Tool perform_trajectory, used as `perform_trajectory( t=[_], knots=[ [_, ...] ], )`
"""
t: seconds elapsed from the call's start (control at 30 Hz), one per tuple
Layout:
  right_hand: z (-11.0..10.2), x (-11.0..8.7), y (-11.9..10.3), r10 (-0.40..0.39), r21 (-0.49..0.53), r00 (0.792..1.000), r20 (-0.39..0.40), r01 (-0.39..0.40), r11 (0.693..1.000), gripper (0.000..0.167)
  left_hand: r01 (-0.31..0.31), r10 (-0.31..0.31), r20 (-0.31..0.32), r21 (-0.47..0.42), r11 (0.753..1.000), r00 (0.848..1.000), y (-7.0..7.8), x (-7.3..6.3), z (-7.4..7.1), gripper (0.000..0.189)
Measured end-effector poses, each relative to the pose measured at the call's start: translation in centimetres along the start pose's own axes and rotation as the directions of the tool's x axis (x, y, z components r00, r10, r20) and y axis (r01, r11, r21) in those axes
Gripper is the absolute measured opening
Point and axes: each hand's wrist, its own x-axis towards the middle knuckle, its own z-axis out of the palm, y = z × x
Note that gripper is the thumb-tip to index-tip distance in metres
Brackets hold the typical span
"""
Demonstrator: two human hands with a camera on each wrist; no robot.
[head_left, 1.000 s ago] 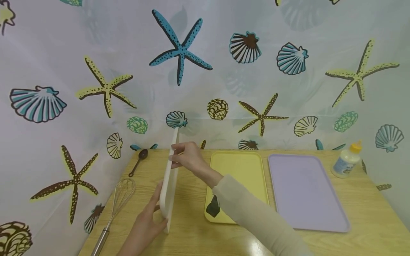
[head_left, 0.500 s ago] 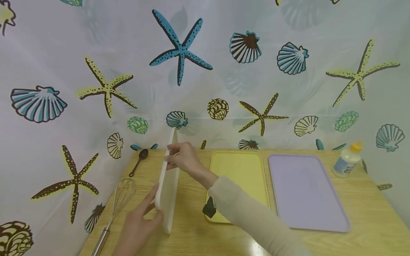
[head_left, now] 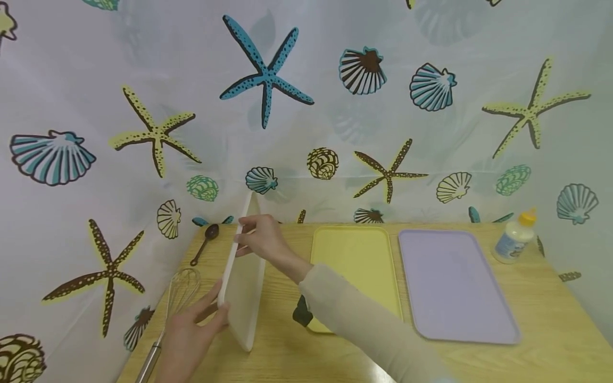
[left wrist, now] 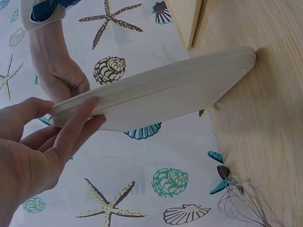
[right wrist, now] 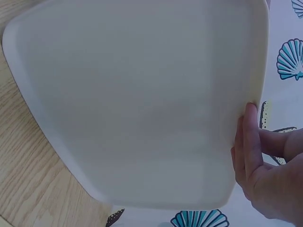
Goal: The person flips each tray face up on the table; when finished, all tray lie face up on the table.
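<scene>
A white tray (head_left: 246, 282) stands on its long edge on the wooden table, with its top leaning left. At the near upper corner, my left hand (head_left: 191, 324) holds the rim between thumb and fingers; in the left wrist view its fingers lie on the tray's underside (left wrist: 161, 92). My right hand (head_left: 265, 239) pinches the upper rim farther back. From the right wrist view, the tray's bare inner face (right wrist: 132, 104) shows, with the right fingers (right wrist: 252, 137) over its rim.
A whisk (head_left: 179, 298) and a dark brown spoon (head_left: 206, 243) lie left of the white tray. To the right are a yellow tray (head_left: 351, 250), partly behind the right sleeve, a lilac tray (head_left: 455, 287) and an orange-capped bottle (head_left: 514, 239). A shell-patterned curtain (head_left: 297, 122) hangs behind.
The white tray's upper edge has tipped to the left, showing more of its inner face. Both hands have moved left with it, still holding the rim.
</scene>
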Motion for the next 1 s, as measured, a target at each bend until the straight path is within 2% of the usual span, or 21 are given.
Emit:
perform_trajectory(
  t=[0.13,0.33,0.47,0.53,0.67,0.87,1.0],
  knots=[
    [0.3,0.2,0.0,-0.003,-0.009,1.000,-0.006,0.003,1.000,0.044,0.011,-0.011,-0.019,-0.014,1.000,1.000,0.0,0.1,-0.1,0.049],
    [0.1,0.2,0.1,-0.035,-0.020,0.999,0.004,0.035,0.999,0.043,-0.016,0.013,-0.060,-0.062,0.998,0.998,0.3,0.4,0.0,0.046],
    [-0.5,-0.1,1.0,-0.074,0.012,0.997,0.020,0.074,0.997,0.042,-0.018,0.014,-0.079,-0.052,0.999,0.997,0.5,0.5,0.1,0.046],
    [-0.9,-0.4,1.9,-0.077,-0.006,0.997,0.010,0.077,0.997,0.041,-0.006,0.002,-0.086,-0.039,0.999,0.996,0.6,0.6,0.1,0.046],
    [-1.9,-1.3,5.1,-0.016,-0.121,1.000,-0.015,0.014,0.993,0.044,0.012,-0.012,-0.097,-0.004,1.000,0.995,0.3,0.8,-0.4,0.046],
    [-2.6,-3.1,10.5,0.130,-0.340,0.991,-0.008,-0.125,0.932,0.052,0.022,-0.026,-0.118,-0.039,0.999,0.993,-0.1,1.1,-0.8,0.043],
    [-2.3,-4.2,12.3,0.205,-0.345,0.979,0.017,-0.187,0.920,0.057,0.031,-0.036,-0.124,-0.046,0.998,0.992,-0.6,1.4,-1.2,0.044]
  ],
)
